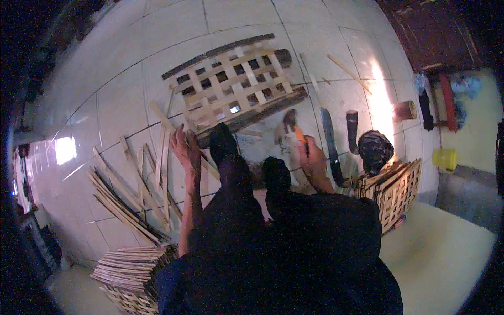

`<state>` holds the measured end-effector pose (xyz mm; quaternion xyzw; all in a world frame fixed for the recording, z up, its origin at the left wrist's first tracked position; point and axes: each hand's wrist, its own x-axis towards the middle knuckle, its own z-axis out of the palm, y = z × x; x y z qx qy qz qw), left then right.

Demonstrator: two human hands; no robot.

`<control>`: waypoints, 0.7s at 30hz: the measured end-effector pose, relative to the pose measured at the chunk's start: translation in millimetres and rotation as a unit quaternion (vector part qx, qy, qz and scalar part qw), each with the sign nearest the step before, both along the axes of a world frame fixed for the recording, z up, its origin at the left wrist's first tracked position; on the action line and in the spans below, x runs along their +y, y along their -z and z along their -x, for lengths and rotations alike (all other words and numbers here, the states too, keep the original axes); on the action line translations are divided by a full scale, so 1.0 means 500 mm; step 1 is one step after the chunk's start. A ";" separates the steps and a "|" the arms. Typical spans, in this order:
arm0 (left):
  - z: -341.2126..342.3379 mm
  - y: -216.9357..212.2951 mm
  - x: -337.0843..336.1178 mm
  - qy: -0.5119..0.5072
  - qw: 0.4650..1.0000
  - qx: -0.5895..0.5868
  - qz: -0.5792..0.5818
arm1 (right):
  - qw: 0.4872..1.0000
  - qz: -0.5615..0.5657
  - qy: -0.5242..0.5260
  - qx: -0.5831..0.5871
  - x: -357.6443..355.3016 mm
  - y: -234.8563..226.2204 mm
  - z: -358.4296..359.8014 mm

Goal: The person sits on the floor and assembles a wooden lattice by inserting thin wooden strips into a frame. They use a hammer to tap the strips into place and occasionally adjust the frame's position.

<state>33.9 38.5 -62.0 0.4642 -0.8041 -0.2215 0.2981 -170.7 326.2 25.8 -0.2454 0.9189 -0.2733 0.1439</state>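
A woven panel of pale flat bamboo-like strips (pixel 236 79) lies on the tiled floor in front of me, with dark bars along its far and near edges. My left hand (pixel 186 149) is at the panel's near left corner, fingers stretched and slightly apart, next to a pale loose strip (pixel 161 116). Whether a fingertip touches the strip or panel, I cannot tell. My right hand (pixel 314 164) is closed around an orange-handled tool (pixel 300 135), right of the panel's near edge. The tool's working end is blurred. My dark-covered feet (pixel 223 144) rest between the hands.
Loose strips (pixel 142 184) are scattered at the left, above a stack of woven panels (pixel 134 262). On the right lie a long dark curved blade-like piece (pixel 329 142), a dark cylinder (pixel 352 131), a black bundle (pixel 375 149) and more upright woven panels (pixel 396 194).
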 end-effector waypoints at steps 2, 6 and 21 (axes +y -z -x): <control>0.049 -0.037 0.005 0.070 0.997 0.027 0.023 | 0.997 -0.052 0.060 -0.002 0.068 0.033 0.007; 0.167 -0.052 0.038 0.266 0.963 -0.001 0.041 | 0.990 -0.076 0.120 0.011 0.146 0.112 0.026; 0.228 -0.037 0.048 0.420 0.887 -0.181 0.073 | 0.981 0.043 -0.173 0.079 0.069 0.222 -0.025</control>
